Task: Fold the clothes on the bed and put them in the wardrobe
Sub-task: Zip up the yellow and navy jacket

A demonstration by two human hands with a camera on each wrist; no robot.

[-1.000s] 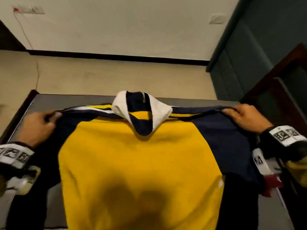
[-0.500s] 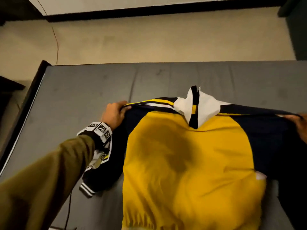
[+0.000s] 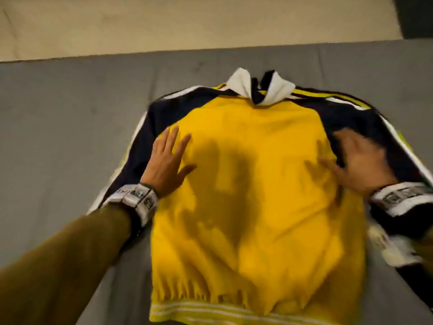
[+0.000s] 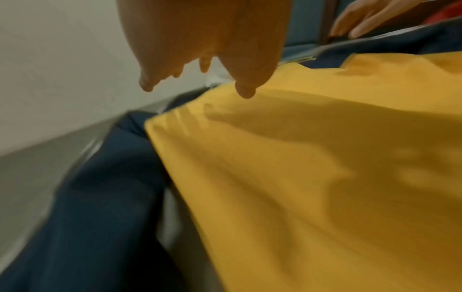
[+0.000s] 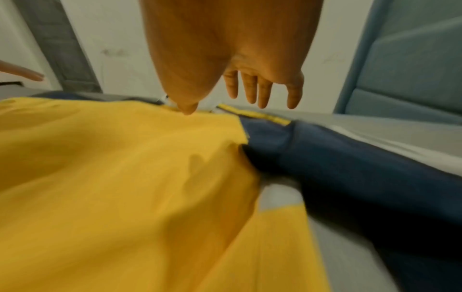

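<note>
A yellow jacket (image 3: 253, 184) with navy sleeves and a white collar lies spread flat, back up, on the grey bed (image 3: 58, 137). My left hand (image 3: 167, 160) lies flat with straight fingers on the jacket's left side, near the navy sleeve. My right hand (image 3: 353, 160) is spread over the right side, blurred by motion. In the left wrist view the left hand (image 4: 200, 49) hovers just over the yellow cloth (image 4: 312, 177), fingers spread. In the right wrist view the right hand (image 5: 237, 69) is open above the yellow cloth (image 5: 112, 177) and the navy sleeve (image 5: 350, 168).
The grey bed stretches wide on the left of the jacket. Beige floor (image 3: 187, 24) lies beyond the bed's far edge. A blue-grey padded headboard (image 5: 412, 69) stands at the right. The jacket's striped hem (image 3: 210, 313) is near me.
Both hands have let go of the jacket's shoulders. The jacket now lies flat on the bed, and both hands have come down open onto its yellow back.
</note>
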